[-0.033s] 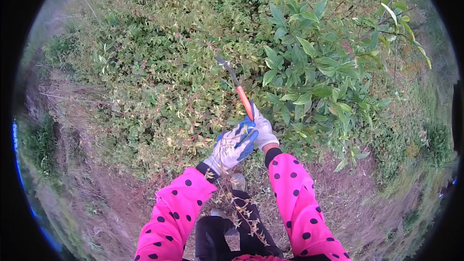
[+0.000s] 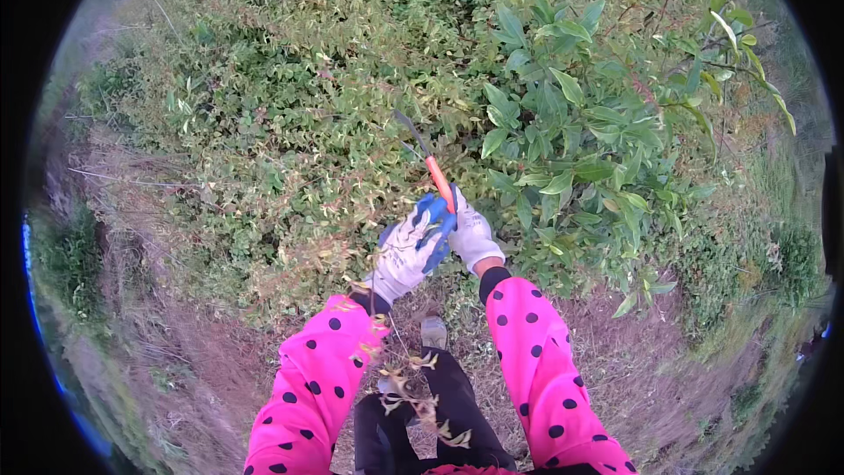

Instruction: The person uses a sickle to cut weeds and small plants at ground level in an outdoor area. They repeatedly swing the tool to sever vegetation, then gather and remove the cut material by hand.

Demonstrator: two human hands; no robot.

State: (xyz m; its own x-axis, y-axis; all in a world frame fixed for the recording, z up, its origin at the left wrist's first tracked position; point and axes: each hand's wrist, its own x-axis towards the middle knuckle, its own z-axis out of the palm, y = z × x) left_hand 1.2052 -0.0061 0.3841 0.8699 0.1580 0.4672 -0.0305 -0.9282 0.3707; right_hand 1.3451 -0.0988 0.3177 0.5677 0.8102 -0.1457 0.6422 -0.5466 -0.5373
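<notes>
My right hand (image 2: 473,236), in a white and blue work glove, is wrapped round the orange-red handle of a cutting tool (image 2: 440,183). Its narrow, dark, slightly curved blade (image 2: 408,127) points up and left over the low plants. Close against the right hand is my left hand (image 2: 410,246), gloved alike, its blue-coated fingers bent inward. What those fingers hold, if anything, is hidden. A thin stem with dry yellowish leaves (image 2: 428,405) hangs in front of the left wrist and trails down before my legs.
Dense low undergrowth (image 2: 264,114) spreads ahead and to the left. A leafy green shrub (image 2: 571,132) stands close on the right, a thin branch (image 2: 747,70) arching beyond it. Dry grass and brown litter (image 2: 615,343) lie around my shoe (image 2: 432,332).
My left hand has shifted slightly left and the cutting tool a little left. The leafy stem has swung left over the left wrist. The right hand keeps its grip.
</notes>
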